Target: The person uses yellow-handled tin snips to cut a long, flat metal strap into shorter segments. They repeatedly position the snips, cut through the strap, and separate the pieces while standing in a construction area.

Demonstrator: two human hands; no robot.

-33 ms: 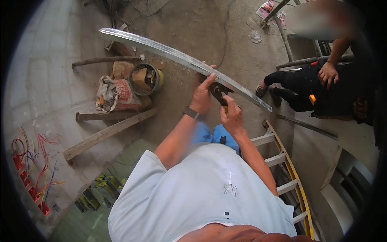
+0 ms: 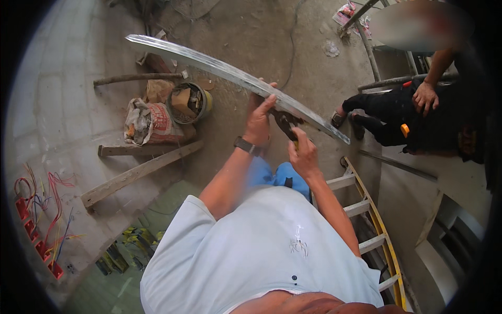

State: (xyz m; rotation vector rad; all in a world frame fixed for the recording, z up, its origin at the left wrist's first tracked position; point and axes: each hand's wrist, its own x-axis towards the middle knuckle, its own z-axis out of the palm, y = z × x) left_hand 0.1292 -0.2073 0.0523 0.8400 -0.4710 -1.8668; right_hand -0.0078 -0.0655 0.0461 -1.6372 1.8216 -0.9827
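Note:
A long, shiny galvanized metal channel (image 2: pixel 209 64) slants across the view in front of me, its far end at the upper left and its other end at the right. My left hand (image 2: pixel 258 124) grips it near the middle, thumb on the near side and fingertips showing over the far edge. In my right hand (image 2: pixel 304 157) are metal snips (image 2: pixel 285 123) with a dark head and a bit of yellow handle. The snips' head lies against or just under the channel's near edge, right beside my left thumb; whether the jaws bite the metal is hidden.
A bucket of debris (image 2: pixel 205 103) and a filled sack (image 2: pixel 151 123) stand left, near wooden boards (image 2: pixel 141 175). Wires hang from red wall boxes (image 2: pixel 30 229). A yellow-railed ladder (image 2: pixel 379 225) is at right. Another person (image 2: pixel 426 97) in dark clothes sits far right beside metal poles.
The channel has shifted slightly to the left along with my left hand. The snips' head has tilted a little, and my right hand has moved slightly right and down.

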